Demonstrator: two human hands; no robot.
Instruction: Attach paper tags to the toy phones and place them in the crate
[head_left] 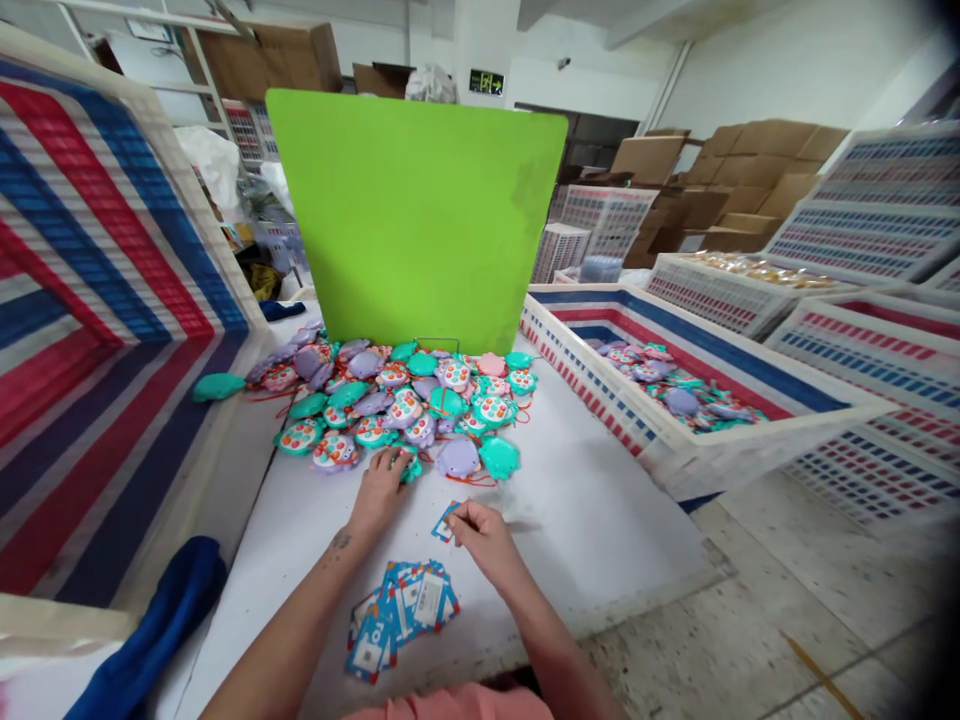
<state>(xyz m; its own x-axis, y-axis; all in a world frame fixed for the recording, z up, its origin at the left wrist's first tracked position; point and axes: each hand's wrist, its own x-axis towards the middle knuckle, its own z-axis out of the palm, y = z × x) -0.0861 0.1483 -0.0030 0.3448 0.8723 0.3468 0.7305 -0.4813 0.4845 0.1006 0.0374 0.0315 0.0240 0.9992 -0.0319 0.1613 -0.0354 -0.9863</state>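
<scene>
My left hand (384, 478) reaches to the near edge of a pile, its fingers curled over a turquoise plastic toy (411, 466). Pinched in my right hand (478, 526) is a small blue and white printed card (444, 524), just above the white table (570, 500). The pile of animal-shaped toys (405, 408) in turquoise, purple and pink spreads before me; some show white faces with orange dots, and red cords trail from several. Closer to my body lies a loose stack of the same cards (401, 610), overlapping one another.
A green board (427, 220) stands upright behind the pile. At the left, a large crate with striped lining (112, 400) lies tipped toward the table. Another crate (675, 450) on the right holds more toys. Blue cloth (165, 630) hangs at the lower left; cartons (757, 180) are stacked behind.
</scene>
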